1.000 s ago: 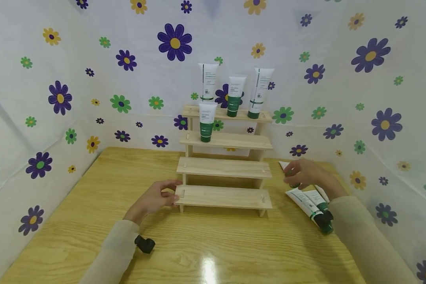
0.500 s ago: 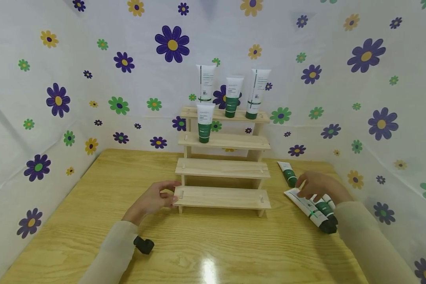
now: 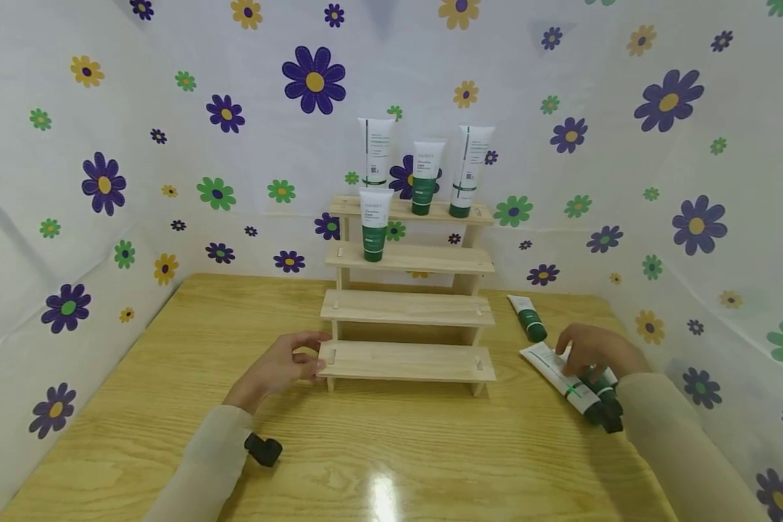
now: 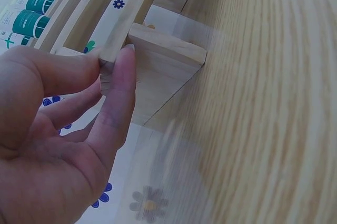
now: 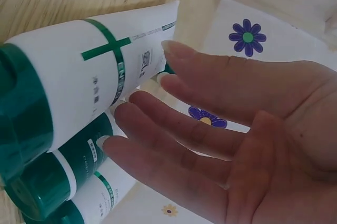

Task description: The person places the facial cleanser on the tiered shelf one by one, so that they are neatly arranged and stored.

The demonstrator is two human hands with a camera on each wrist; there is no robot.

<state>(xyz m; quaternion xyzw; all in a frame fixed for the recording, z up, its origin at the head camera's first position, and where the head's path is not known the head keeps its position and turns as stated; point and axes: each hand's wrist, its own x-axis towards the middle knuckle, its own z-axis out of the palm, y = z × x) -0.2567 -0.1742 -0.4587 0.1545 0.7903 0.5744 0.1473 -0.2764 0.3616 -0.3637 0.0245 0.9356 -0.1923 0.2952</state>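
Stand (image 3: pixel 407 360): resting on the counter (image 3: pixel 391 435) before me, its four wooden steps rising toward the flowered backdrop (image 3: pixel 261 156).
Left hand (image 3: pixel 277 368): pinching the left end of the lowest step between thumb and fingers, probably steadying the stand.
Right hand (image 3: pixel 600 351): reaching in over the piled tubes, fingers extended and apparently gripping nothing.
Front tube (image 5: pixel 79 76): lying outermost in the pile, right of the stand; its white tail is pointing toward the stand, near the thumb, probably making that end the handiest to take.
Neighbour tubes (image 5: pixel 81 147): lying alongside, partly hidden from me by the right hand, likely crowding the fingers.
Lone tube (image 3: pixel 527 317): lying behind the pile, apart from the stand.
Displayed tubes (image 3: pixel 426 177): three are standing cap-down on the top step, presumably because caps are giving a flat base; a fourth tube (image 3: pixel 375 223) is standing one step lower, occupying its left portion.
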